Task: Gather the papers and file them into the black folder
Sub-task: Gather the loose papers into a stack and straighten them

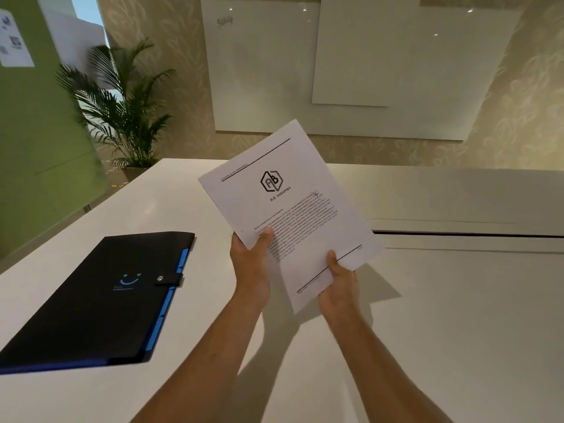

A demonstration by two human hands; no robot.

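I hold a stack of white printed papers (293, 206) upright above the table, top sheet showing a hexagon logo and text. My left hand (251, 270) grips the stack's left edge, thumb on the front. At the bottom edge my right hand (338, 288) pinches the stack, thumb over the printed line. The black folder (91, 303) lies flat on the table to the left, shut with a snap strap, blue tabs along its right side and a blue smile mark on its cover. It is apart from both hands.
The white table (427, 331) has a dark seam running across its right half. A potted palm (122, 111) stands beyond the far left corner. White boards (351, 71) hang on the wall behind, and a green panel (33, 132) stands at left.
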